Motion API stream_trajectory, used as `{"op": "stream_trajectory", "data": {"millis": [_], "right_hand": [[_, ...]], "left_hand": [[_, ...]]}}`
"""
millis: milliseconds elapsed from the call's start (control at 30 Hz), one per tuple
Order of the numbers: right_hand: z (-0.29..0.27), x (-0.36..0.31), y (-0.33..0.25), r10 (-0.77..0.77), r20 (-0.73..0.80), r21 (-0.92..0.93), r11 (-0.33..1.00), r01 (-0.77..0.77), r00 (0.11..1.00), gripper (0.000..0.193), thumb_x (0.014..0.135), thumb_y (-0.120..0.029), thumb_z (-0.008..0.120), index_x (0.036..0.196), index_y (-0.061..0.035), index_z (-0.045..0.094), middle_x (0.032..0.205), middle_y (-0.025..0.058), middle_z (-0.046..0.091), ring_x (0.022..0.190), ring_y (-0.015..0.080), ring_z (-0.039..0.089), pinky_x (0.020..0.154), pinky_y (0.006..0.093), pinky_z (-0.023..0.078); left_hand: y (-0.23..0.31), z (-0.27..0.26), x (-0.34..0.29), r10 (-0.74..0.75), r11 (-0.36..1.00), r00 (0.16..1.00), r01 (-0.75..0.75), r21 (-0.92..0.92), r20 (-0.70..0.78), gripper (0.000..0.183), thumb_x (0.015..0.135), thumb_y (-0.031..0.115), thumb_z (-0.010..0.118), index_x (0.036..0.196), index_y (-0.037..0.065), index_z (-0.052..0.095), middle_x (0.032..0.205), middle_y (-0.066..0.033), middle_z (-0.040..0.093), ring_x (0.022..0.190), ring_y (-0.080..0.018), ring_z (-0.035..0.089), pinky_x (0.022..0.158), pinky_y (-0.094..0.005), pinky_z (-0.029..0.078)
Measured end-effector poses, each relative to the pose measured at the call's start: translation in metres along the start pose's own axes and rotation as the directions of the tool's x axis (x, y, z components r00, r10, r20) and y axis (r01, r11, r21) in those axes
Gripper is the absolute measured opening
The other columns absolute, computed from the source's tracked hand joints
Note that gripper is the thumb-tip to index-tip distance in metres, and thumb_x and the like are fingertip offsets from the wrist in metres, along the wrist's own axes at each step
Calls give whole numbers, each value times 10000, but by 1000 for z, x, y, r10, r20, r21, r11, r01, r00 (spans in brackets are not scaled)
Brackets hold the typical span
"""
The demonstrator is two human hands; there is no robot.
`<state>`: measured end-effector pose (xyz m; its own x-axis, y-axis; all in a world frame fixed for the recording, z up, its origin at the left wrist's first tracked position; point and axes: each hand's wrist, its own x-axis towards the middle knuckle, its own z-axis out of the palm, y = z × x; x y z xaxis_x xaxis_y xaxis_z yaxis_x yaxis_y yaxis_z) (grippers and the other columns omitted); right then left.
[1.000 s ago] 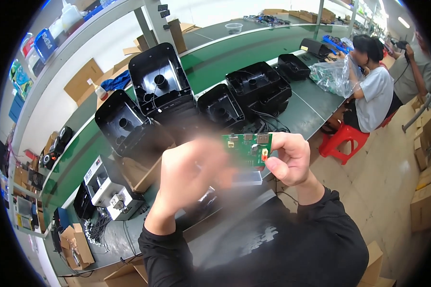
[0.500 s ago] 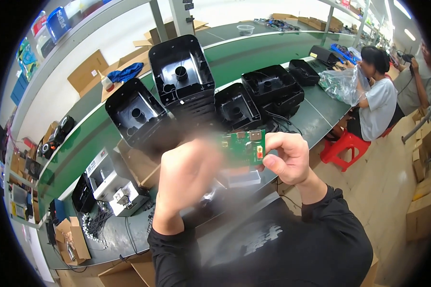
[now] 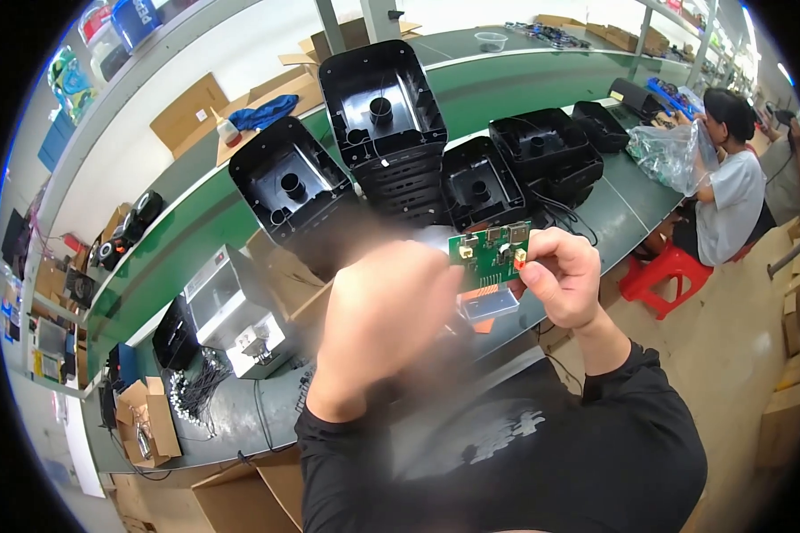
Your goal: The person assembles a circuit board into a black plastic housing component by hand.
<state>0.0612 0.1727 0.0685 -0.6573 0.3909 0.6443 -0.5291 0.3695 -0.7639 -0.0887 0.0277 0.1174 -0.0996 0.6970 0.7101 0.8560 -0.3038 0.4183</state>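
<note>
A blue container at the shelf edge bears white lettering, a white machine dark print at one corner; marks on the circuit board seem unreadable.

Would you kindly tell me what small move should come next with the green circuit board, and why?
Perhaps steady the green circuit board at its left edge with the left hand, I would judge: the right hand pinches it at the right edge, while the left is blurred close beside the opposite edge, and whether it touches is unclear.
</note>
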Motion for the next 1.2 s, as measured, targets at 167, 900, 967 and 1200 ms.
{"op": "stream_trajectory", "data": {"millis": [167,900,967,1200], "right_hand": [[0,-3,1,-29,-37,10,1000,29,999,25,831,17,558,841,39,549,704,78,606,590,100,577,543,217,466],[-4,-10,0,-297,-179,-153,950,271,938,122,774,-19,659,855,32,583,756,91,598,607,122,571,552,235,456],[-6,-8,-4,-364,-251,-211,925,316,897,143,748,-7,679,858,28,593,776,95,594,613,127,572,545,237,461],[0,3,-27,-563,10,-702,584,407,826,264,603,-45,777,829,-39,641,732,70,577,586,179,580,478,258,455]], "left_hand": [[0,3,1,-43,999,999,43,24,-9,73,709,42,635,727,39,564,633,-83,533,564,-272,537,512,-352,445],[-9,11,-2,-244,894,961,275,-353,131,16,751,30,611,743,22,599,592,-75,543,491,-205,522,481,-304,428],[-14,18,-6,-179,915,980,200,-350,91,87,802,41,581,725,9,553,595,-34,522,503,-122,485,471,-242,383],[-3,19,-8,90,993,995,-93,-74,-45,120,764,6,597,685,7,507,569,-36,476,469,-97,423,442,-219,323]]}}
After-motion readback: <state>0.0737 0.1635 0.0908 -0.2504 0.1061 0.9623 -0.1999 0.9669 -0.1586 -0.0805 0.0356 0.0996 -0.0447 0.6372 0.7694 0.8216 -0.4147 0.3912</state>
